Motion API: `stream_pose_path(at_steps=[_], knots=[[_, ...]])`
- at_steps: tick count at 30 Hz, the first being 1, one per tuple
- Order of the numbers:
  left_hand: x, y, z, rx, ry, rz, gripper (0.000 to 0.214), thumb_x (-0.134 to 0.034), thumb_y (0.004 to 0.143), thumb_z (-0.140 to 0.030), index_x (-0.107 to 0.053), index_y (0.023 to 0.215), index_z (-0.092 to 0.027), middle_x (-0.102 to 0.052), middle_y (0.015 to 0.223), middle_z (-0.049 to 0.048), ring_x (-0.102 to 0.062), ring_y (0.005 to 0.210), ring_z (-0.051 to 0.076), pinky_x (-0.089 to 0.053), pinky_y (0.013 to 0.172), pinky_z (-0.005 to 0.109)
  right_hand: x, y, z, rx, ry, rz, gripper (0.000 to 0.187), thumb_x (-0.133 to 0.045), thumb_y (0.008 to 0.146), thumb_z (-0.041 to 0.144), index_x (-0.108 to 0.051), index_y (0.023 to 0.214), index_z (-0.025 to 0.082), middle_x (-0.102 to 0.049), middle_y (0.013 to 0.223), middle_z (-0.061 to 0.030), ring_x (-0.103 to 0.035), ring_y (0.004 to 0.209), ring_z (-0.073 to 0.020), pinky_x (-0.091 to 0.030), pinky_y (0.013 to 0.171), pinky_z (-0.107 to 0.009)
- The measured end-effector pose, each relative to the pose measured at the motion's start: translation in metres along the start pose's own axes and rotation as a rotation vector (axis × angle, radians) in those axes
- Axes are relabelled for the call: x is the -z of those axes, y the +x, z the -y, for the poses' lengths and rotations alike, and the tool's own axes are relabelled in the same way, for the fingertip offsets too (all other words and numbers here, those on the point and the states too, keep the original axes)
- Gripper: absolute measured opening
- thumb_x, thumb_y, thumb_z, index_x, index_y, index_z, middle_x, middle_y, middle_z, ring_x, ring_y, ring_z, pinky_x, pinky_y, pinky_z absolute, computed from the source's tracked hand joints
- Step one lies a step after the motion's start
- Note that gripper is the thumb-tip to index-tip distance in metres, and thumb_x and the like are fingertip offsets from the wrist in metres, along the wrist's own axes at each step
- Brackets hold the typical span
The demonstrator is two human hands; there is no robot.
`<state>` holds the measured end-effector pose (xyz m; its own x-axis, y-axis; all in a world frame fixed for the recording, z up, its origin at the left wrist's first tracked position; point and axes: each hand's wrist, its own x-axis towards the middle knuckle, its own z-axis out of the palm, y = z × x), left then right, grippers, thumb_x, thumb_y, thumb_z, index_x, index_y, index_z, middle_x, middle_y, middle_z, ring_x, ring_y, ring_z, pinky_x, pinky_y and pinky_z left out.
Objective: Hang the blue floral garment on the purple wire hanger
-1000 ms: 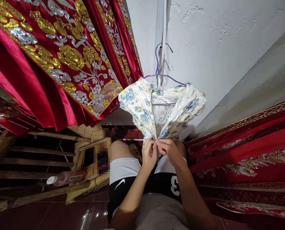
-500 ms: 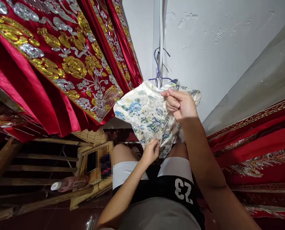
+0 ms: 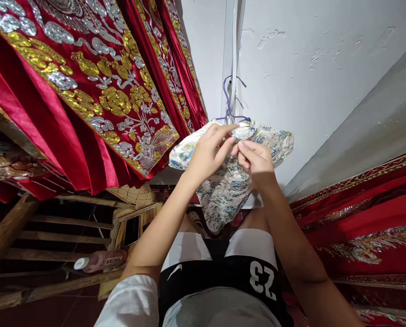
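A cream floral garment (image 3: 227, 193) with blue and green flowers hangs in front of me on a purple hanger (image 3: 228, 102). Over its upper left part lies my left hand (image 3: 211, 152), index finger stretched toward the neckline and thumb apart from it, close to the other hand's fingertips. My right hand (image 3: 257, 161) is closed in a pinch in front of the garment's upper middle. What sits between those pinched fingertips is too small to make out. Both hands cover part of the collar and chest of the garment.
Red cloth with gold and silver sequins (image 3: 117, 102) hangs at the left, and more red sequined cloth (image 3: 366, 213) at the right. A white pipe (image 3: 234, 45) runs down the wall. On the bamboo furniture at lower left are a pink bottle (image 3: 102, 261) and a phone (image 3: 132, 230).
My left hand has risen from the garment's lower part to its neckline, beside the right. The right hand has lowered slightly and stays pinched. The garment's lower part now hangs free.
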<state>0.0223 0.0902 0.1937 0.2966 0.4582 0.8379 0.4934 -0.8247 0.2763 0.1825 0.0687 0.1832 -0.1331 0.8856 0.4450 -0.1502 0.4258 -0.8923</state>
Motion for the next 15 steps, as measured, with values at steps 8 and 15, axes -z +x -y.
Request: stream_pose_path(at_steps=[8, 15], knots=[[0.000, -0.001, 0.000, -0.056, 0.138, 0.010, 0.015, -0.050, 0.103, -0.030, -0.059, 0.098, -0.019, -0.064, 0.095, 0.0059, -0.060, 0.090, 0.019, -0.046, 0.083, 0.034, 0.002, 0.004, -0.040, -0.053, -0.033, -0.019, 0.045, -0.064, 0.088, 0.060, -0.058, 0.067, 0.020, -0.034, 0.046, 0.0071, -0.025, 0.044, -0.0087, -0.018, 0.048, -0.027], [0.038, -0.017, 0.041, 0.285, -0.260, -0.552, 0.018, -0.062, 0.098, -0.039, -0.061, 0.092, -0.022, -0.061, 0.089, 0.0030, -0.059, 0.086, 0.017, -0.050, 0.082, 0.030, 0.008, -0.019, -0.080, -0.298, -0.074, 0.026, 0.036, -0.060, 0.083, 0.041, -0.052, 0.054, 0.020, -0.033, 0.049, 0.0048, -0.028, 0.049, -0.0099, -0.019, 0.052, -0.029]])
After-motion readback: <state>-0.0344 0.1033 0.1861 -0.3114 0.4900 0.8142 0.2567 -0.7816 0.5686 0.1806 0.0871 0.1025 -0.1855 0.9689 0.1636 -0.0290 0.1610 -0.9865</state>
